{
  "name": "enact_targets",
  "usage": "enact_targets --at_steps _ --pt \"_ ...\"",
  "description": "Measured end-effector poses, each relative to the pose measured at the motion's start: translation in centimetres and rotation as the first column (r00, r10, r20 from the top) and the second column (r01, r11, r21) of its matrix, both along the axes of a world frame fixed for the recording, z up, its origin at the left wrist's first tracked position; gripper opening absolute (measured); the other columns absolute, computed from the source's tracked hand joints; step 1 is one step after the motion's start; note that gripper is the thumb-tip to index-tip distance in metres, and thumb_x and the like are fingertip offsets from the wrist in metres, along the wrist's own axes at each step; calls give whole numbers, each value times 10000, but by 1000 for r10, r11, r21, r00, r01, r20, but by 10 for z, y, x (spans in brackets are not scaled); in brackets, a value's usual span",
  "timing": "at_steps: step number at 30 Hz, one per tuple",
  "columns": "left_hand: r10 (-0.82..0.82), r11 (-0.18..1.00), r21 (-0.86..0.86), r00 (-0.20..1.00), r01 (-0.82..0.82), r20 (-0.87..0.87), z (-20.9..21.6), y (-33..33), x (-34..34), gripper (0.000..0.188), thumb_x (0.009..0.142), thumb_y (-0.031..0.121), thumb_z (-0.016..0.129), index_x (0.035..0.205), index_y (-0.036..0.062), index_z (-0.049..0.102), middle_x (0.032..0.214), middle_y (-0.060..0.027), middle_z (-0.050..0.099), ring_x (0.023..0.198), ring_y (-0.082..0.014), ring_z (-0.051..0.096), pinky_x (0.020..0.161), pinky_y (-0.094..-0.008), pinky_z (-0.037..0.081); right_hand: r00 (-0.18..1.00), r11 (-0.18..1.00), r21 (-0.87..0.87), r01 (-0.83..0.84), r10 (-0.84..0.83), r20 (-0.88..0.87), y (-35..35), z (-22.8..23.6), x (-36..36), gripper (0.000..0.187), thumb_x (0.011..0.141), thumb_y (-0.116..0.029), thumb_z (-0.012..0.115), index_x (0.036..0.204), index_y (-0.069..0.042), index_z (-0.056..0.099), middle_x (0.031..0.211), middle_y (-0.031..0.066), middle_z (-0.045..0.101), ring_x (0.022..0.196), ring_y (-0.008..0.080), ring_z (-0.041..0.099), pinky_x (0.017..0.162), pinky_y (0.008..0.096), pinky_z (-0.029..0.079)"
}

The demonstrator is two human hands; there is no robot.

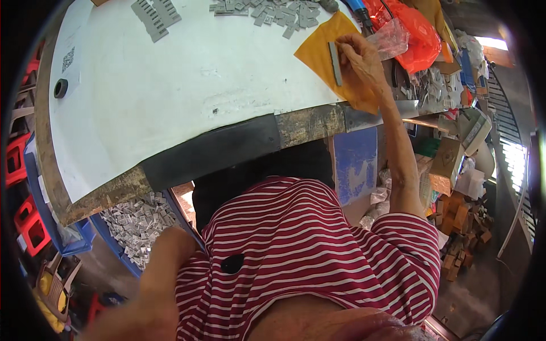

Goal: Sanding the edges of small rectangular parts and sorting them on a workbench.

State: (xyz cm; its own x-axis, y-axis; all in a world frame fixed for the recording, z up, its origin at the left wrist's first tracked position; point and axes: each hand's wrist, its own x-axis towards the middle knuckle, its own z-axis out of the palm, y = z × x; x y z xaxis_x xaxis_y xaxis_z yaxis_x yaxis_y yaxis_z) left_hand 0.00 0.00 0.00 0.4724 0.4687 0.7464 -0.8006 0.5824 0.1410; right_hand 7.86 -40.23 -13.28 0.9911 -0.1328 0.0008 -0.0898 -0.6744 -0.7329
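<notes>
Fingers bent, the right hand (pixel 359 61) is at the strip (pixel 334 63) on the cloth (pixel 315 55) atop the counter (pixel 159 91); grip uncertain. The left hand (pixel 133 319) is blurred, its state unclear.

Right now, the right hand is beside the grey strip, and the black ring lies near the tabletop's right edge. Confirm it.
Wrong edge: the head view shows the black ring near the left edge of the white tabletop. The right hand is indeed beside the grey strip.
</notes>
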Motion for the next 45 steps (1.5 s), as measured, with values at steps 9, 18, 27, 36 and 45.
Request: enact_targets --at_steps 9,18,27,36,45 --pt "-508 245 429 492 869 -707 45 -45 6 130 724 94 584 770 131 468 740 -66 547 725 -236 514 604 -376 386 982 971 -158 -178 187 41 -15 0 3 170 862 -121 492 979 -23 564 622 4 517 545 61 484 493 204 398" --pt "-51 919 387 995 79 -80 -5 -95 -32 297 616 -7 693 786 168 524 841 51 478 580 -66 533 532 -265 368 882 875 -431 -220 367 295 -23 -12 7 144 827 -104 511 937 -22 554 705 116 577 610 220 566 571 301 441" --pt "-205 505 838 972 206 -115 -23 -131 4 224 594 -39 630 786 69 592 712 -82 566 567 -199 536 506 -322 366 868 789 -546 -282 452 206 -14 0 17 142 792 -110 511 913 -38 529 781 148 567 750 320 554 637 367 437" --pt "-291 143 981 953 133 -87 -63 -161 31 303 609 -88 616 883 34 572 805 -65 573 686 -213 545 613 -293 436 839 709 -617 -341 526 141 -19 1 19 122 787 -106 500 887 -36 507 811 150 564 786 335 544 661 386 431" --pt "-742 -19 987 664 -157 91 -55 -218 -23 162 679 89 555 829 30 536 760 -75 542 719 -200 556 671 -323 401 860 691 -586 -424 510 -22 -10 15 22 116 783 -81 481 883 -28 508 805 157 566 784 339 546 667 390 433"
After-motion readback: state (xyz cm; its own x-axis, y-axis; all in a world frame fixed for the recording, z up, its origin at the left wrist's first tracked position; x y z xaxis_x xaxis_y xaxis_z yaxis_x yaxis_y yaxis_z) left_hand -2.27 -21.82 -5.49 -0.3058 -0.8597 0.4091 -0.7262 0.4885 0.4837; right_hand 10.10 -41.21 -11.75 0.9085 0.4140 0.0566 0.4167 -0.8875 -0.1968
